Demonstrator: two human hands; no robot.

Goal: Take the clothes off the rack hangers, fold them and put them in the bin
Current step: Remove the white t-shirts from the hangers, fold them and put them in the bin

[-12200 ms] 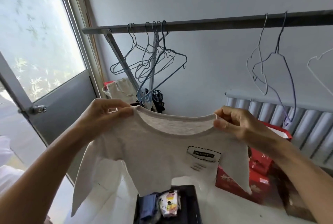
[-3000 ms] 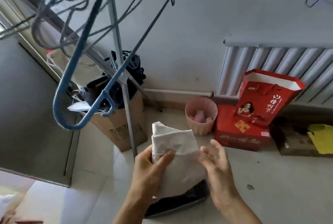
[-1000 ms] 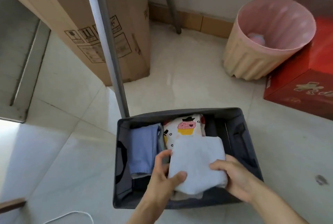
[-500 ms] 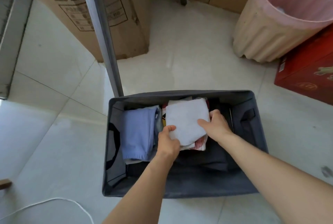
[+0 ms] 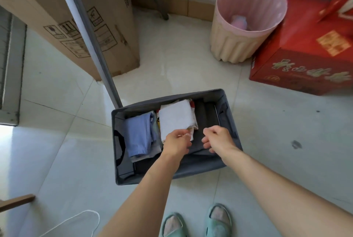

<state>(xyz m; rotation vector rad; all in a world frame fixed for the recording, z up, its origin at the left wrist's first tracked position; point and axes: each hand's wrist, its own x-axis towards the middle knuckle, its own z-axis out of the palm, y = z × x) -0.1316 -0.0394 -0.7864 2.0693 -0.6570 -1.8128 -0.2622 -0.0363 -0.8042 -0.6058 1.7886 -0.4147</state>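
- Down at the bottom edge, two feet in green slippers stand on the pale tiled floor, and a white cord loops across the tiles to their left.
- Both bare forearms reach forward and down into the grey bin, which sits on the floor just ahead of the feet.
- The left hand is over the middle of the bin with its fingers curled, right at the near edge of the folded white top. I can't tell whether it has a pinch of the cloth or only touches it.
- The right hand hangs just beside it with loosely curled fingers and nothing in them, over the dark bare part of the bin.
- The white top lies flat in the bin on a patterned piece whose edges peek out around it.
- Left of it in the bin lies a folded blue garment, on top of other folded cloth.
- Behind the bin's far left corner, the grey rack pole rises at a slant.
- Further back there's a tall cardboard box on the left, a pink waste basket to the right, and a red box touching the basket's right side.
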